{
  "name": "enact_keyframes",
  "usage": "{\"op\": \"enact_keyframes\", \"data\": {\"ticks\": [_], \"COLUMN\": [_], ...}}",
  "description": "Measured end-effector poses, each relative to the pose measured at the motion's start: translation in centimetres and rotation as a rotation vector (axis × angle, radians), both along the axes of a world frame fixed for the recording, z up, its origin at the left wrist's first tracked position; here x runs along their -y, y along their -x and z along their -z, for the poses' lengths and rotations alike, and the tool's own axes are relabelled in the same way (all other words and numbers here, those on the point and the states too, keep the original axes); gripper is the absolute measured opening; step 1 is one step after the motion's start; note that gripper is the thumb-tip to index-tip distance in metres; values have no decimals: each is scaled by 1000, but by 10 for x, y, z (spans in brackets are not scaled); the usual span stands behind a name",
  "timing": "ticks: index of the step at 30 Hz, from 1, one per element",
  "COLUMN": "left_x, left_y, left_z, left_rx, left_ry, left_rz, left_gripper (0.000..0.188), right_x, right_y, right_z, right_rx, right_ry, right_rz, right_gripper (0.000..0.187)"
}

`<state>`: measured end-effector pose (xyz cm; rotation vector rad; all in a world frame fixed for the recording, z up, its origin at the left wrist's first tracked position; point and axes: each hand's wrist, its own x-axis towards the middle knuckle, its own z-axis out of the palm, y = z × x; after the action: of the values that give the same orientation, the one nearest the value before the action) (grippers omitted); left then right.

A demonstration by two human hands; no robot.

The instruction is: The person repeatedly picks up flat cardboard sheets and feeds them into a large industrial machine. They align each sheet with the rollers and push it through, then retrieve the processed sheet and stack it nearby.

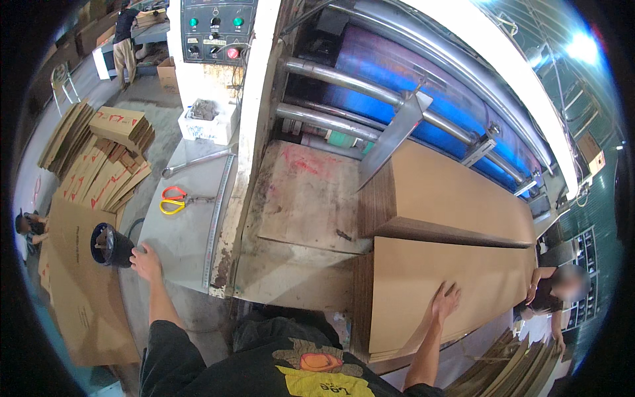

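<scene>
At the left edge of the grey side table [173,248], my left hand [147,262] has its fingers apart. Its fingertips are at the side of a round black container [114,246] with something inside; whether they press on it I cannot tell. My right hand [446,302] lies with spread fingers on top of the nearer stack of brown cardboard sheets [403,284]. Behind that stands a second cardboard stack [456,192], against a metal guide plate [395,140] of the machine.
Scissors with red and yellow handles [173,200], a wrench [195,163] and a long steel ruler [218,218] lie on the side table. Blue rollers [397,73] and a control panel [215,33] are ahead. Folded cartons [99,172] stand left. A co-worker [549,291] is at right.
</scene>
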<state>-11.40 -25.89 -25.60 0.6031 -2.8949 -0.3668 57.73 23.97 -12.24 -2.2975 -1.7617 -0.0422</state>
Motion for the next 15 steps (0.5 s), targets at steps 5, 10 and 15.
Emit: {"op": "enact_keyframes", "data": {"ticks": [5, 10, 15], "left_x": [-4, -6, -4], "left_y": [-4, -3, -1], "left_z": [-7, -12, -8], "left_rx": [-25, 36, 1], "left_ry": [-21, -14, -17], "left_rz": [-3, 0, -1], "left_gripper": [61, 62, 63], "right_x": [2, 1, -2], "right_y": [2, -2, -5], "right_z": [-3, 0, 5], "right_rx": [1, -25, -26], "right_ry": [12, -8, -5], "right_rz": [5, 0, 7], "right_gripper": [73, 73, 74]}}
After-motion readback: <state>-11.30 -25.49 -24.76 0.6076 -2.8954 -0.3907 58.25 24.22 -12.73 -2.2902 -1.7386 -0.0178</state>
